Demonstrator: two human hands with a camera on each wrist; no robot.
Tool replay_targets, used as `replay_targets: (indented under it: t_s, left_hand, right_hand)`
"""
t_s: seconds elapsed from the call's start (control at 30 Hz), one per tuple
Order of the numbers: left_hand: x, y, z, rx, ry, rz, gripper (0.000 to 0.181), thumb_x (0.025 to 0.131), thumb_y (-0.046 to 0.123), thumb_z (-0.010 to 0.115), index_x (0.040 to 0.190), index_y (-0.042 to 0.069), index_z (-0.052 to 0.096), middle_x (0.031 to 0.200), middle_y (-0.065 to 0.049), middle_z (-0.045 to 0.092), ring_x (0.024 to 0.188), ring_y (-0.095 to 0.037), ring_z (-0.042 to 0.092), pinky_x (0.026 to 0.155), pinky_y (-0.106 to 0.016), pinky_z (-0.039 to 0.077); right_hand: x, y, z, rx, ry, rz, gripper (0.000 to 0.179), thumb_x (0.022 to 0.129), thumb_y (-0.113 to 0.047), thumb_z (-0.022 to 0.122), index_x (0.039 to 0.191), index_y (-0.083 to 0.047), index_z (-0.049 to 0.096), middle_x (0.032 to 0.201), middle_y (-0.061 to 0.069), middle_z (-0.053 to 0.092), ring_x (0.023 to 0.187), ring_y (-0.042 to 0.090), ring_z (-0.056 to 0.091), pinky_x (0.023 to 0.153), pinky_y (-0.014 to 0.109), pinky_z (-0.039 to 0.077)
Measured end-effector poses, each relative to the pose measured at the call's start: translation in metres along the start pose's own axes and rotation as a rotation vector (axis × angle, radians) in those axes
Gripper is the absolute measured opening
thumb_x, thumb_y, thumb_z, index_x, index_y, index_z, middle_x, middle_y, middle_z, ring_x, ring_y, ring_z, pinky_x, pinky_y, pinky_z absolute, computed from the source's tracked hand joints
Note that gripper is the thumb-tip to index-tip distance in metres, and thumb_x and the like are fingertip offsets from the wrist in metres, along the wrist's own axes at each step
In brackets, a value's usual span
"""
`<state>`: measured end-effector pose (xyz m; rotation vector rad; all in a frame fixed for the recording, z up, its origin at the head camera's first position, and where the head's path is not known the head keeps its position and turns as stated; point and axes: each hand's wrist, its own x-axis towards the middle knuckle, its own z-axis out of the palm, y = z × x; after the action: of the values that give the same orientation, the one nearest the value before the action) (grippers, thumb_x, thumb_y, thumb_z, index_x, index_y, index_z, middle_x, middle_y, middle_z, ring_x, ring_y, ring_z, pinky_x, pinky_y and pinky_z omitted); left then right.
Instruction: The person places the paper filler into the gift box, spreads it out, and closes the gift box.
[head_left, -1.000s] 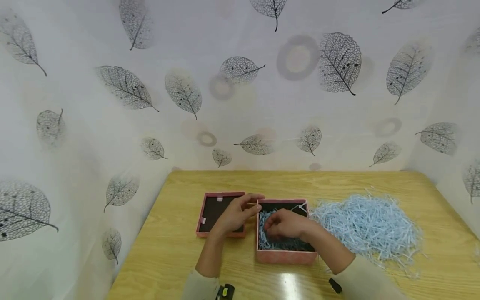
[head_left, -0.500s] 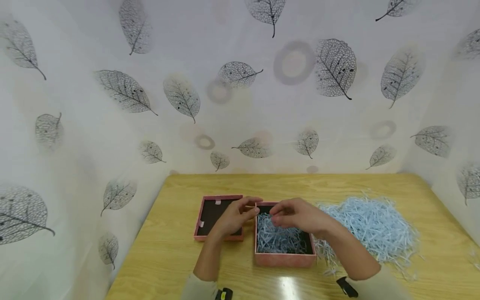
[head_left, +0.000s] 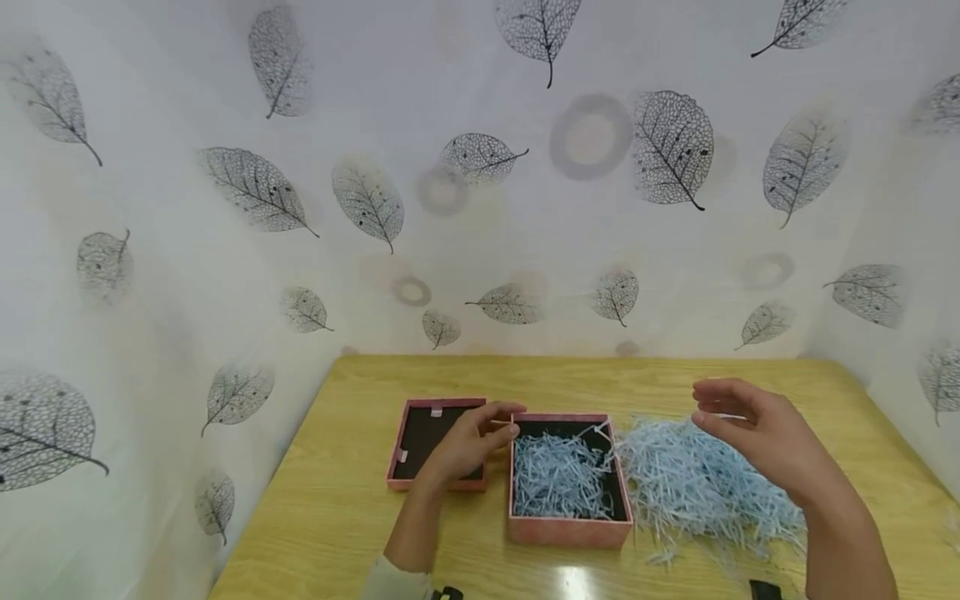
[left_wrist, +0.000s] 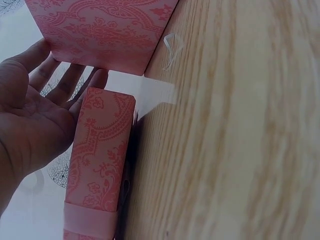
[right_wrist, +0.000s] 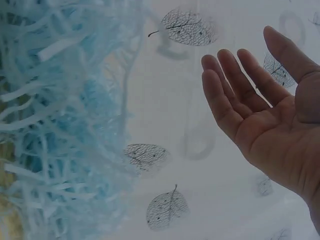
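A pink patterned box (head_left: 570,532) stands open on the table, with light blue shredded paper (head_left: 558,479) lying inside over its dark interior. My left hand (head_left: 467,442) rests at the box's left wall, its fingertips touching it in the left wrist view. Under that hand lies the pink lid (head_left: 438,442), dark inside face up. Over the large heap of blue shredded paper (head_left: 690,492) on the right hovers my right hand (head_left: 772,437). In the right wrist view its fingers are extended and apart from the paper, holding nothing.
The wooden table (head_left: 337,533) carries everything and ends at a leaf-printed cloth (head_left: 525,225) behind and at the sides. Loose paper strands (head_left: 663,554) lie near the heap's front. A thin white strand (head_left: 600,431) sticks up at the box's back right corner.
My right hand has lifted out of the box and swung right, over the paper heap. The paper in the box is now uncovered. My left hand stays by the box's left wall.
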<state>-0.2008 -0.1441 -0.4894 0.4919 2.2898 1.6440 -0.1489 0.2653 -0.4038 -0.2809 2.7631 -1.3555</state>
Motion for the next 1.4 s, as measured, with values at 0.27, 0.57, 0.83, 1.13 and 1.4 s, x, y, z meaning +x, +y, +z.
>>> replay_targets:
  t_s: [0.27,0.57,0.83,1.13,1.4]
  left_hand:
    - [-0.008,-0.005,0.003,-0.026,-0.003,-0.025,0.038,0.108,0.028,0.064,0.145,0.019,0.064,0.136,-0.007,0.065,0.119,-0.025,0.067,0.101,-0.049,0.057]
    - [-0.010,-0.005,0.001,-0.029,-0.024,-0.017,0.042,0.108,0.027,0.063,0.148,0.014,0.062,0.139,-0.009,0.064,0.120,-0.027,0.066,0.100,-0.051,0.057]
    - [-0.007,-0.006,0.001,-0.033,-0.026,-0.010,0.043,0.108,0.028,0.064,0.148,0.013,0.062,0.138,-0.009,0.064,0.120,-0.026,0.065,0.101,-0.052,0.057]
    - [-0.002,-0.005,0.000,-0.030,-0.024,0.013,0.043,0.108,0.028,0.063,0.149,0.013,0.061,0.140,-0.009,0.063,0.122,-0.027,0.065,0.102,-0.051,0.057]
    - [0.003,-0.005,-0.001,-0.031,-0.029,0.008,0.043,0.108,0.029,0.065,0.148,0.015,0.062,0.138,-0.006,0.064,0.120,-0.025,0.066,0.101,-0.050,0.057]
  right_hand:
    - [-0.001,0.029,0.006,-0.055,-0.022,-0.032,0.056,0.104,-0.028,0.072,0.150,-0.001,0.054,0.145,0.026,0.058,0.126,0.049,0.062,0.085,0.022,0.058]
    - [0.011,0.061,0.032,0.018,-0.129,-0.181,0.062,0.099,-0.024,0.077,0.154,-0.011,0.053,0.151,0.020,0.056,0.134,0.009,0.058,0.103,0.032,0.055]
    - [0.024,0.074,0.052,0.021,-0.193,-0.166,0.058,0.097,-0.020,0.079,0.148,-0.001,0.058,0.146,0.026,0.059,0.131,0.054,0.056,0.098,0.062,0.053]
    - [0.026,0.063,0.049,-0.146,-0.082,-0.129,0.020,0.094,-0.013,0.081,0.112,-0.020,0.075,0.115,0.003,0.074,0.109,0.034,0.069,0.083,0.045,0.059]
    - [0.020,0.044,0.037,-0.147,0.096,-0.086,0.021,0.094,-0.010,0.081,0.114,-0.013,0.076,0.108,0.005,0.074,0.099,0.025,0.070,0.074,0.036,0.058]
